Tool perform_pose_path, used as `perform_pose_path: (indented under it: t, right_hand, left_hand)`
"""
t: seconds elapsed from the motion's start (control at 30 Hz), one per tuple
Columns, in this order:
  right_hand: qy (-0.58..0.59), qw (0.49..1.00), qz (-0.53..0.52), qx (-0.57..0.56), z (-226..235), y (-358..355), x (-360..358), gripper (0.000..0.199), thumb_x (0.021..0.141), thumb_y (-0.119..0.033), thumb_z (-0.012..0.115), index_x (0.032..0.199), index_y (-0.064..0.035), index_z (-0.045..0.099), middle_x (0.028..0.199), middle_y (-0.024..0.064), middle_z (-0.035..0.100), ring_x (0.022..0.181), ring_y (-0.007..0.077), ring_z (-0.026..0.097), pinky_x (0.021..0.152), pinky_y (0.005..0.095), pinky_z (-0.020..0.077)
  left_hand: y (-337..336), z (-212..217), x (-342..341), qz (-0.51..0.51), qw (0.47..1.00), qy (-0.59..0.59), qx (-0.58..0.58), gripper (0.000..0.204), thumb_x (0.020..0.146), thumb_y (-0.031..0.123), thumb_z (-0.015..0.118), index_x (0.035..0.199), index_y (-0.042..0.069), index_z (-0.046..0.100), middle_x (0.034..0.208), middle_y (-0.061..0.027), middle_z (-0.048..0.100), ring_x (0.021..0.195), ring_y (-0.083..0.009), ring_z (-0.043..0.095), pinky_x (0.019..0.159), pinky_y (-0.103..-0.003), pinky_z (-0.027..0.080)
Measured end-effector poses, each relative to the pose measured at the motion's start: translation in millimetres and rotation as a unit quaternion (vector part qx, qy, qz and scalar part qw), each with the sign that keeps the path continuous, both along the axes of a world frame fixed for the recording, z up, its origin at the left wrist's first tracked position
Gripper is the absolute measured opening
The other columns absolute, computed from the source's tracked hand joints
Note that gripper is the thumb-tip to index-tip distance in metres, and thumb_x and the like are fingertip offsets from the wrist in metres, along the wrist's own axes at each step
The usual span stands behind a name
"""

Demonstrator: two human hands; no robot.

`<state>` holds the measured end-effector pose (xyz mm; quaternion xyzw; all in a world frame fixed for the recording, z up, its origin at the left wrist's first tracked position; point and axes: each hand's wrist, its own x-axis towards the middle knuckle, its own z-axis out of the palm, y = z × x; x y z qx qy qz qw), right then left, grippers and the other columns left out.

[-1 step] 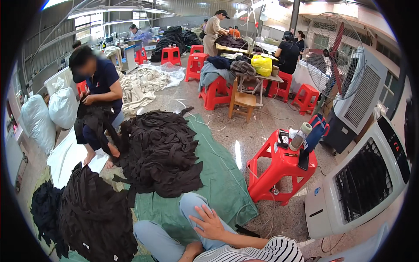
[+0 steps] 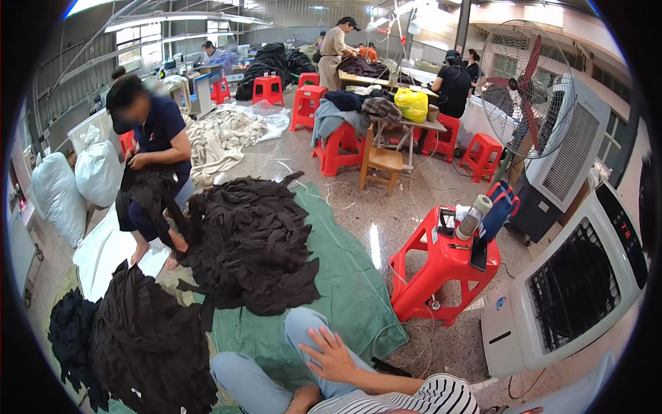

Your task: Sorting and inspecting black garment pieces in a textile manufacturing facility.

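My right hand [image 2: 332,355] lies palm down on my bent knee in light blue jeans [image 2: 307,328], its fingers spread and nothing in it. Low in my lap, my left hand [image 2: 303,398] shows only in part; its fingers are hidden by my leg. Ahead of my knees, a large heap of dark brown cloth pieces [image 2: 252,241] lies on a green sheet [image 2: 345,276]. Another dark brown heap [image 2: 148,338] rises at the near left, beside a smaller black pile [image 2: 72,338]. Neither of my hands touches the cloth.
Across the heap a person [image 2: 155,138] handles dark cloth. At right stand a red stool [image 2: 448,259] carrying a bottle [image 2: 476,217] and phone, a white air cooler [image 2: 565,297] and a large fan [image 2: 527,90]. White sacks [image 2: 58,196] stand left; cables cross the floor.
The view has shifted very slightly. My hands stay in place, and the cloth heaps look the same.
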<state>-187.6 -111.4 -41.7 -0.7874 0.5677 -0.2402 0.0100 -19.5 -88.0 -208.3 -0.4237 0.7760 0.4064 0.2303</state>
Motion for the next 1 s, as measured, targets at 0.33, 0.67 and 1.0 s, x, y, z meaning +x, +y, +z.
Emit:
perform_pose_path:
  t: [0.33,0.67,1.0]
  right_hand:
    - [-0.028,0.999,-0.012,-0.011,-9.6,0.8,-0.8,0.056,0.079,-0.032,0.072,0.133,-0.0287,0.058,0.154,0.0095,0.035,0.140,0.0345,0.031,0.101,0.0544,0.0380]
    - [-0.031,0.999,0.008,-0.007,-4.2,5.8,4.1,0.056,0.079,-0.030,0.071,0.133,-0.0289,0.058,0.154,0.0081,0.034,0.141,0.0329,0.031,0.103,0.0545,0.0349]
    - [-0.050,0.997,0.052,0.018,-9.1,-2.8,16.3,0.054,0.077,-0.028,0.073,0.130,-0.0280,0.060,0.154,0.0070,0.034,0.142,0.0325,0.030,0.102,0.0584,0.0356]
  left_hand:
    - [-1.6,-2.8,-0.7,-0.006,1.000,0.001,-0.005,0.032,0.081,0.028,0.060,0.100,0.006,0.073,0.108,-0.0191,0.069,0.103,-0.0359,0.066,0.087,-0.046,0.052]
    - [1.4,2.1,-0.5,0.028,1.000,0.012,0.001,0.031,0.080,0.027,0.061,0.098,0.004,0.073,0.106,-0.0208,0.069,0.102,-0.0363,0.067,0.086,-0.046,0.052]
    - [6.8,19.4,-4.0,0.040,0.998,-0.043,-0.014,0.031,0.081,0.027,0.064,0.100,0.005,0.073,0.114,-0.0187,0.068,0.104,-0.0336,0.067,0.089,-0.044,0.052]
